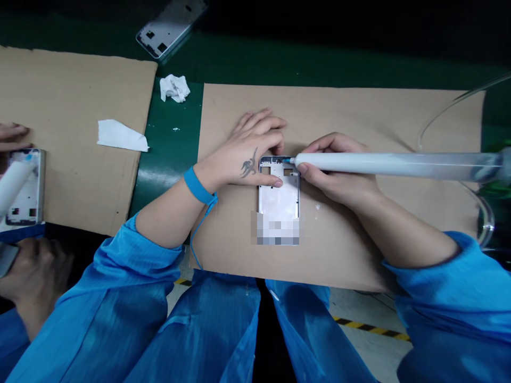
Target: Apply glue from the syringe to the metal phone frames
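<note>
A silvery phone frame (278, 199) lies on brown cardboard in front of me, its lower end blurred by a pixel patch. My left hand (255, 151) steadies it at the upper left: the thumb rests on its face, the bent index finger is at the top edge, and the other fingers reach out over the cardboard. In my right hand (343, 173) is a long white dispensing syringe (383, 164), gripped near its front and held almost level. Its blue needle tip is at the top part of the frame, between my two hands; whether it touches cannot be made out.
Clear tubing (425, 125) curves at the right. A crumpled tissue (174, 88) and another phone frame (171, 26) lie on the green table (167, 159). At left, a co-worker's hands (40, 271) are near a phone frame and syringe; a white paper scrap (122, 135) lies on that cardboard.
</note>
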Tool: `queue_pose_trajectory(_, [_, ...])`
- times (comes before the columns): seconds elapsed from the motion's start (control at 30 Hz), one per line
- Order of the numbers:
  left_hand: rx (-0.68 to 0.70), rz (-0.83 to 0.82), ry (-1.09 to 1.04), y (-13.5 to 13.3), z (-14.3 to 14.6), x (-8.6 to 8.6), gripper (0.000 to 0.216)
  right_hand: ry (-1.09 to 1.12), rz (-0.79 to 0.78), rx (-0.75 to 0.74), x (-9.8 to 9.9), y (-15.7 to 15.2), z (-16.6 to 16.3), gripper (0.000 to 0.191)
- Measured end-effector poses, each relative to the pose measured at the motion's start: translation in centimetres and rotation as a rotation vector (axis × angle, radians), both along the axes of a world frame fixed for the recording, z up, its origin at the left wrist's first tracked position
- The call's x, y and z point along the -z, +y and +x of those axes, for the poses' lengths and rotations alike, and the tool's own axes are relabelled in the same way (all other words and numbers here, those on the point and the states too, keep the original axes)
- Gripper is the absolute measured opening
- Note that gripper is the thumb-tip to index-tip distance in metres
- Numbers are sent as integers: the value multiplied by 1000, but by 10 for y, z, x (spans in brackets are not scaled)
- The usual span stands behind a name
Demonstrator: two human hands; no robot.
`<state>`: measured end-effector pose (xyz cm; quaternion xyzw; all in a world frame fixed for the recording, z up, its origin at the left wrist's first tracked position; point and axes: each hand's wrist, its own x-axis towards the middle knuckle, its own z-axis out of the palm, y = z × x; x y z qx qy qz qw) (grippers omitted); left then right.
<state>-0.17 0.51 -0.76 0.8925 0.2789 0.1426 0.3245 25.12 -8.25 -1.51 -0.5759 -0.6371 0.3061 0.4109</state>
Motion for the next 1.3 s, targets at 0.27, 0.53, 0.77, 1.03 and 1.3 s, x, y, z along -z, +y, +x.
queue_pose_trajectory(0.27, [-3,-2,3,0,-1,0,76,-3,-20,-1,-2,0,0,25])
queue_pose_trajectory(0.53, [16,3,-9,1,-1,2,78,-4,-2,-2,0,1,0,31])
queue_pose_trajectory(0.77, [29,15,-6,1,-2,4,77,-30,18,-38,0,0,0,31])
queue_pose_trajectory(1.03, [29,28,4,2,-2,4,77,-36,38,-14,1,0,0,29])
queue_pose_trajectory(1.3, [17,26,26,0,-1,1,77,-38,47,-5,3,0,2,27])
